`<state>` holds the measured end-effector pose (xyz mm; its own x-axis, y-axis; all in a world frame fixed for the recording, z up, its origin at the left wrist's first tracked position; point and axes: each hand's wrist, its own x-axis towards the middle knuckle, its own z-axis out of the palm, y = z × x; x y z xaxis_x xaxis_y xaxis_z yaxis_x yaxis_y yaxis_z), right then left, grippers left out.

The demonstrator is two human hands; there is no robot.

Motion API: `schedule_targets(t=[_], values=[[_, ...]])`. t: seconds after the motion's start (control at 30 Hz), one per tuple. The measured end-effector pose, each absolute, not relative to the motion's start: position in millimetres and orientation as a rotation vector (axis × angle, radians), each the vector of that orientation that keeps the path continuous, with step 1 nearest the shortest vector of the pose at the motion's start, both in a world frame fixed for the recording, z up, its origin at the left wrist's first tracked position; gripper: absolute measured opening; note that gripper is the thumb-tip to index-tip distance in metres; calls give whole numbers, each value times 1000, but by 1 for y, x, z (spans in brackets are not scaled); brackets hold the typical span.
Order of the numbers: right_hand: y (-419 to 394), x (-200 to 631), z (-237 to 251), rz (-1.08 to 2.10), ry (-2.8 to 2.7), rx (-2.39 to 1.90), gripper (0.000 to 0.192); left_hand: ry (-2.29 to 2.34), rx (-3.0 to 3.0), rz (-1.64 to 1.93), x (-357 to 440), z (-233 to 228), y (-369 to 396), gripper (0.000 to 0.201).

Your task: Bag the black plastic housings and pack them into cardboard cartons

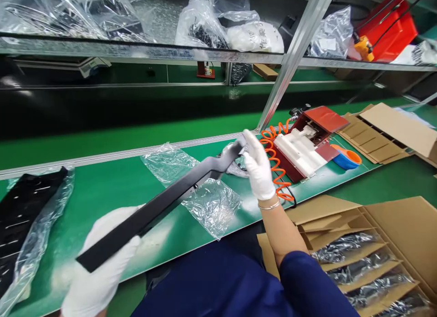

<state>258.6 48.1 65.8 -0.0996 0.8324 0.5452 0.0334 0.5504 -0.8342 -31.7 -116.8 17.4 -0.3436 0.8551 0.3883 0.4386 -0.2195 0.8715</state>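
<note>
While a bagged black part lies far left on the green bench, the left hand clasps the long black bar's near end above the bench; the right hand pinches its far end beside an orange coiled hose.

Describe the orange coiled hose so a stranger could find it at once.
Start at the green bench top and go to the slanted metal post. Where the post meets the bench, beside the red-and-white fixture, lies the orange coiled hose, just behind the gloved right hand. Nothing else nearby is spiral-shaped.
</note>
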Motion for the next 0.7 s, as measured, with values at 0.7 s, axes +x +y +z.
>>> schedule_targets(t=[0.7], values=[[63,107,19,118,-2630,-1094,37,1831,1629,1241,14,-46,-150,31]])
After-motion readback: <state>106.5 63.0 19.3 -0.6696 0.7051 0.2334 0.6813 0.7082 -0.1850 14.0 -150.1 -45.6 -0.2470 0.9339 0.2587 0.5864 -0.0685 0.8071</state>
